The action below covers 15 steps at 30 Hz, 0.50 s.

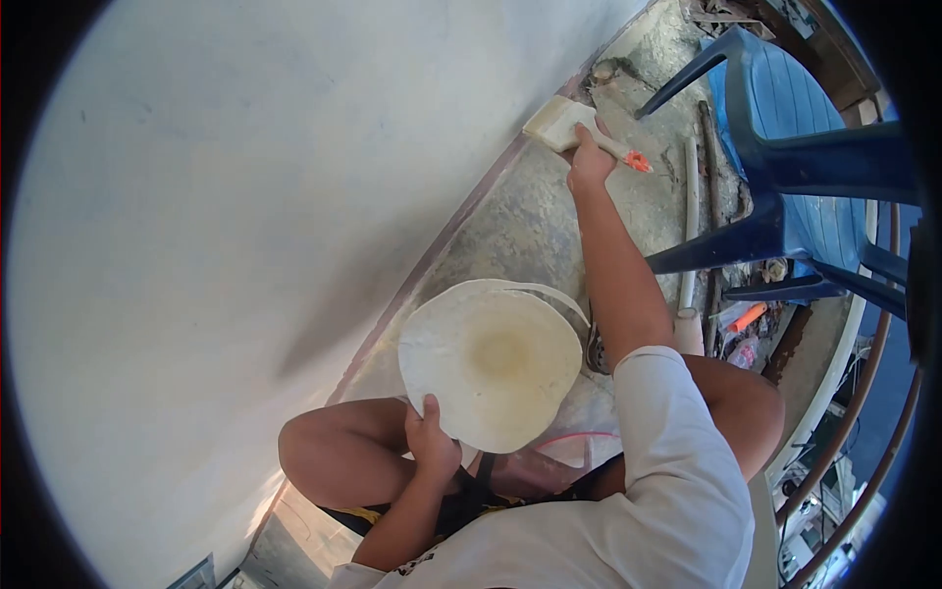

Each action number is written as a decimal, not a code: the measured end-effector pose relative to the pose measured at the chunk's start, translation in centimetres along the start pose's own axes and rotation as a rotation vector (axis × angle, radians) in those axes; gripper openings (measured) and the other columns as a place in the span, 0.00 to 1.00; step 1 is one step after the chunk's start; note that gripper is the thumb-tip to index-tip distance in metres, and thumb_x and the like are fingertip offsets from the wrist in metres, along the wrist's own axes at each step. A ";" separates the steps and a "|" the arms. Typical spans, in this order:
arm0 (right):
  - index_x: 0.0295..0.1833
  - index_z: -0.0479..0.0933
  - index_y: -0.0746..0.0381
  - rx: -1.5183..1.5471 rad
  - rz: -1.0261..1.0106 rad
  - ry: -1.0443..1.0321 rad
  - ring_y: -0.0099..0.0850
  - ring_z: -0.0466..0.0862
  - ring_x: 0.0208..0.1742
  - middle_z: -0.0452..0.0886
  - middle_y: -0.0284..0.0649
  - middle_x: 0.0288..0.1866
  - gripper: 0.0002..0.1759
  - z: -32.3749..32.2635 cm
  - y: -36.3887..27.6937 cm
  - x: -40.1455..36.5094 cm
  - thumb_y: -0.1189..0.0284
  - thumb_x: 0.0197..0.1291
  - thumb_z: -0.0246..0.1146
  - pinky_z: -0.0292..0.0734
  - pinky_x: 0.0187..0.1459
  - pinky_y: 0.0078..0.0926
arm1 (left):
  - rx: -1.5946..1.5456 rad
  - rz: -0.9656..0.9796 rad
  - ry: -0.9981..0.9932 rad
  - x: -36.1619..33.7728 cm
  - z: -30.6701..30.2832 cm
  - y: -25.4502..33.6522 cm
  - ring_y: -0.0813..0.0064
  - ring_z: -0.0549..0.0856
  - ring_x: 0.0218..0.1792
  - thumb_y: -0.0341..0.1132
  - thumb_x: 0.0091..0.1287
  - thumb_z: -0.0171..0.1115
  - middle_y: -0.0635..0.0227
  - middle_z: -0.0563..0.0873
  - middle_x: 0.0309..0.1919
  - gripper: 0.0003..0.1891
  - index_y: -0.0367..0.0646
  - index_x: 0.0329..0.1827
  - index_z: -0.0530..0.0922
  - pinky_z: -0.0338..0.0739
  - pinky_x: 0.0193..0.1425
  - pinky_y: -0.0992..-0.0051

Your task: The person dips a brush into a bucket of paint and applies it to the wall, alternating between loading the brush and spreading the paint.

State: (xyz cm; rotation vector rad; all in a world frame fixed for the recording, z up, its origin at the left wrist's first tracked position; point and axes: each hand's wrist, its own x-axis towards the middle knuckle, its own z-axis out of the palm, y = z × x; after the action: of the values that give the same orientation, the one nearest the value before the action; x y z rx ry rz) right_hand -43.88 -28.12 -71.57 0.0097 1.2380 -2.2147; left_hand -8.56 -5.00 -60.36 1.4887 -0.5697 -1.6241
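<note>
- The right hand (592, 162) is closed round the brush (561, 125), at the wall's (245, 196) foot; contact is unclear.
- The brush looks light: stiff handle, soft, probably wet bristles; best held where handle meets head.
- The left hand (433, 442) pinches the bucket (417, 358) rim, thumb on top, fingers mostly hidden.
- The bucket, before the person's lap, seems slightly flexible, perhaps slippery; its rim suits steadying.

The round, whitish plastic bucket (437, 339) is showing pale yellow inside. The slatted plastic chair (800, 147) at right is showing solid blue.
</note>
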 end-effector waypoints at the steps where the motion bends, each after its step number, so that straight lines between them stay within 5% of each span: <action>1: 0.64 0.64 0.62 -0.031 -0.043 -0.019 0.39 0.80 0.48 0.73 0.45 0.55 0.28 1.4 0.9 1.3 0.81 0.56 0.58 0.83 0.37 0.42 | 0.021 -0.032 0.005 0.3 0.2 -0.1 0.63 0.76 0.55 0.34 0.71 0.47 0.56 0.74 0.56 0.20 0.35 0.63 0.60 0.70 0.59 0.66; 7: 0.61 0.66 0.65 0.113 -0.120 -0.098 0.38 0.79 0.49 0.73 0.46 0.54 0.25 4.8 -4.1 0.7 0.82 0.56 0.57 0.83 0.40 0.40 | -0.050 -0.049 0.051 0.9 1.7 0.2 0.67 0.78 0.50 0.34 0.71 0.48 0.56 0.76 0.52 0.18 0.34 0.59 0.64 0.73 0.55 0.70; 10: 0.61 0.66 0.64 0.080 -0.135 -0.034 0.38 0.78 0.51 0.72 0.47 0.55 0.25 1.7 -2.4 1.1 0.82 0.56 0.57 0.83 0.39 0.39 | -0.011 -0.067 0.019 0.8 1.6 0.4 0.62 0.75 0.56 0.35 0.71 0.48 0.56 0.73 0.57 0.21 0.36 0.64 0.60 0.69 0.61 0.65; 15: 0.60 0.67 0.66 -0.069 -0.143 -0.018 0.39 0.81 0.46 0.76 0.48 0.50 0.25 2.6 2.4 2.1 0.83 0.54 0.58 0.84 0.35 0.41 | 0.011 -0.035 0.055 1.1 2.3 0.3 0.65 0.78 0.52 0.34 0.71 0.47 0.56 0.75 0.53 0.18 0.34 0.61 0.63 0.72 0.57 0.68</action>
State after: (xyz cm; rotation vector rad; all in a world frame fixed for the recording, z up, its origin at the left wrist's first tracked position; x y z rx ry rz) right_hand -43.68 -32.07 -72.54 -0.1295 1.3415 -2.2863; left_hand -10.58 -6.56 -60.30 1.5541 -0.5258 -1.6041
